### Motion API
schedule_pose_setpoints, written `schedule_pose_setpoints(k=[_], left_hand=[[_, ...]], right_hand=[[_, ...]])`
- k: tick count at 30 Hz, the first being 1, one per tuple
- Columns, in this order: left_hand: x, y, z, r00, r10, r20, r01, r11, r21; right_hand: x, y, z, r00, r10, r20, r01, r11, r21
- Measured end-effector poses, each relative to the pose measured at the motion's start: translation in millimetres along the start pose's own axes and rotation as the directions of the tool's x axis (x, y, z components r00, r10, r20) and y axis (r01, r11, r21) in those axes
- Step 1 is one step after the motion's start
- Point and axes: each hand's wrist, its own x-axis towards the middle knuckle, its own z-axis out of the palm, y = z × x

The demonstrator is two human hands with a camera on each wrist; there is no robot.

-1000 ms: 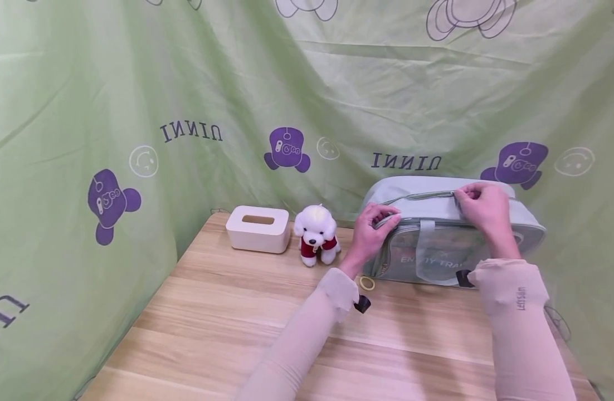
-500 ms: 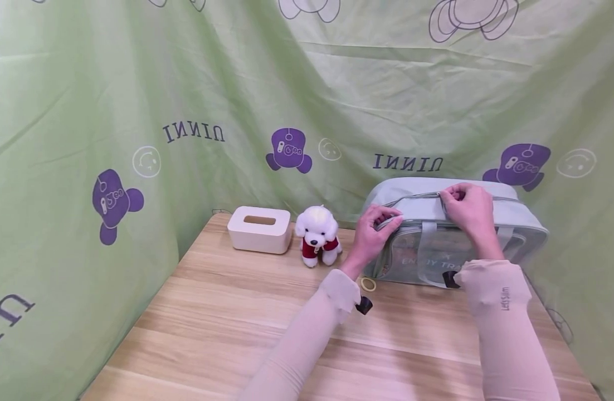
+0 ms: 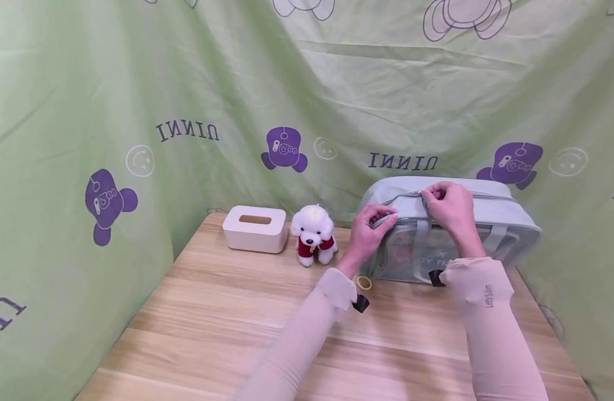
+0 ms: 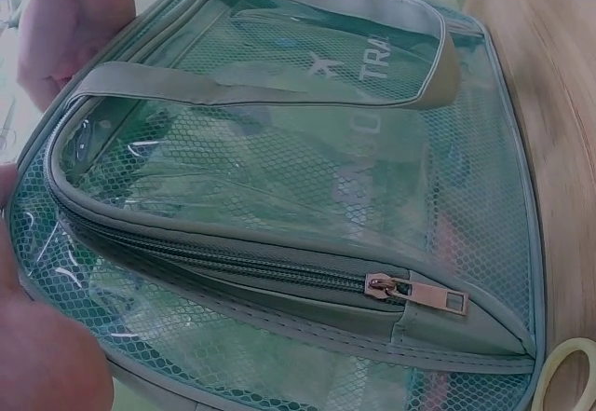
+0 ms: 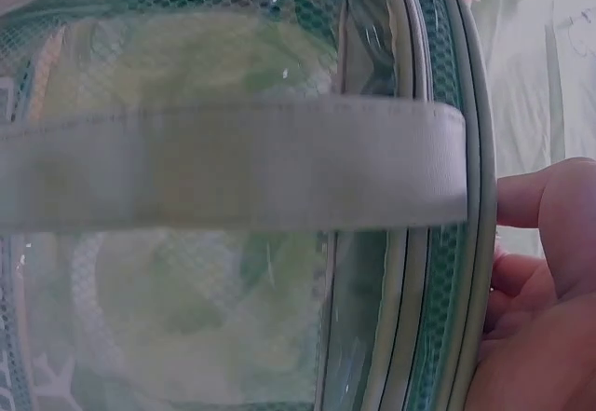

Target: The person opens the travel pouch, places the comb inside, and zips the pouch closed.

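Note:
A pale green travel bag point(image 3: 402, 256) with a see-through mesh front stands upright at the right of the table. At its top left corner, my left hand point(image 3: 365, 231) pinches the edge between thumb and fingers. My right hand point(image 3: 452, 209) pinches the zipper pull on the top seam, left of the middle; its fingers mostly hide the pull. To the right of that hand, the top zipper point(image 3: 492, 196) lies closed. In the left wrist view, the front pocket's zipper pull point(image 4: 433, 296) hangs low on the side, with a strap handle point(image 4: 279, 89) above it.
A cream ring point(image 3: 364, 283) lies on the table point(image 3: 267, 312) by the bag's lower left corner. A white plush dog point(image 3: 313, 231) in a red top sits left of the bag, beside a white tissue box point(image 3: 254, 231). Green printed cloth point(image 3: 212, 67) hangs behind.
My right hand has slid left along the bag's top seam with the zipper pull, and more of the zipper behind it lies closed. My left hand has stayed at the corner.

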Motion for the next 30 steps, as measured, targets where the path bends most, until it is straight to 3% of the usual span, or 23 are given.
schedule_pose_setpoints(k=[17, 30], left_hand=[[2.7, -0.6, -2.0, 1.000, -0.003, -0.010, 0.003, 1.000, -0.015], [2.2, -2.9, -0.1, 1.000, 0.009, -0.017, -0.009, 1.000, 0.000]], right_hand=[[2.9, -21, 28, 0.998, -0.070, 0.001, 0.070, 0.997, -0.038], [-1.2, -20, 26, 0.997, -0.060, 0.042, 0.061, 0.998, -0.026]])
